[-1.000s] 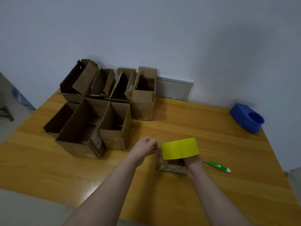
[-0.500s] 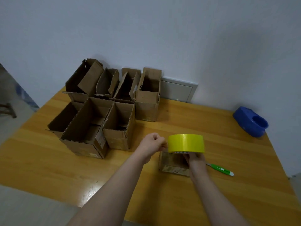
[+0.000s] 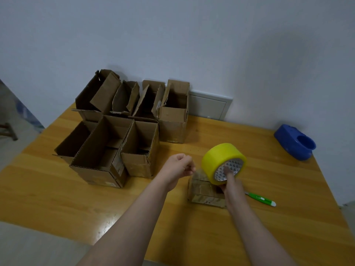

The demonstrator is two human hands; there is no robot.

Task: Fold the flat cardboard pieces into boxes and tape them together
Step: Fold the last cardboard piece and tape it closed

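Tape roll [image 3: 217, 158] gripped by right hand [image 3: 230, 184] over small box [image 3: 201, 191], left hand [image 3: 179, 166] fisted beside it, open boxes [image 3: 96, 174] behind

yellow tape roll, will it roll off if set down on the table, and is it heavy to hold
Probably rolls if set on its curved side: the yellow tape roll is a wide cylinder. Flat on an end it should stay. It looks thickly wound, so likely hefty; the right hand hooks its core.

The tape roll [image 3: 219, 158] and right hand [image 3: 230, 184] cover much of the small box [image 3: 199, 190]; its fingers [image 3: 228, 172] end unseen inside the roll; both forearms [image 3: 134, 223] leave the bottom edge
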